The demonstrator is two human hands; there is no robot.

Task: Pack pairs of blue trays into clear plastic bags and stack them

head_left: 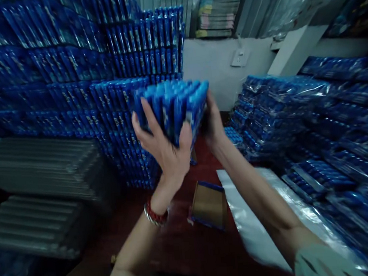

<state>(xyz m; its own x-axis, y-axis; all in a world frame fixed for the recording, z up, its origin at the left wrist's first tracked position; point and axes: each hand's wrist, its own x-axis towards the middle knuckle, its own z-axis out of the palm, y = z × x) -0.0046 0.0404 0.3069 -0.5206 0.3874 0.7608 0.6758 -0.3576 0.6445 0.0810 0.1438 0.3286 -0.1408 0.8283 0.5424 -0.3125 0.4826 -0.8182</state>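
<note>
A pack of blue tubes [171,106], standing side by side in a tight block, is held up in front of me between both hands. My left hand [168,150] grips its near left side, with the fingers spread along the tubes and the thumb against the front. On the right side, my right hand [214,124] is closed around the pack's far edge, its fingers partly hidden behind it. The pack looks blurred and slightly tilted. Just behind it rises a tall stack of similar blue packs [119,92].
Below the pack, an open shallow cardboard box [209,205] lies on the dark red surface [178,247]. Silvery sheeting [253,222] runs to its right. Wrapped blue packs [297,101] are piled at right, and grey ribbed stacks [40,173] stand at left. A wall socket [240,57] is behind.
</note>
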